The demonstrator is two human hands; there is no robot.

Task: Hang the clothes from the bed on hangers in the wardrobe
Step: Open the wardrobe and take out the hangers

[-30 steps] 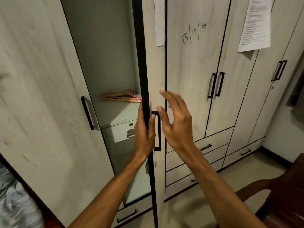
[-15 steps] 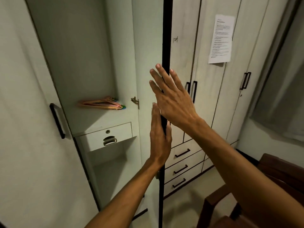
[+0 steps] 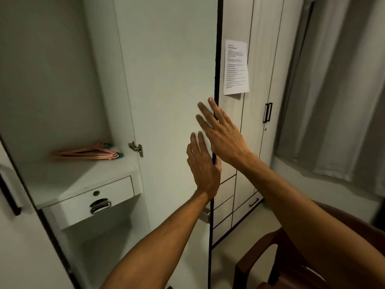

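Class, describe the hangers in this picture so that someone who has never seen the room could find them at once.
Start at the open wardrobe on the left, beside the swung-out door. Inside, a shelf sits above a small drawer. The hangers lie flat on that shelf in a stack, mostly pink, the only coloured things in the pale compartment.

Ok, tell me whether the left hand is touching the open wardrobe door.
Touching. The head view shows the left hand flat against the wardrobe door, fingers straight on its inner face, thumb across its black edge.
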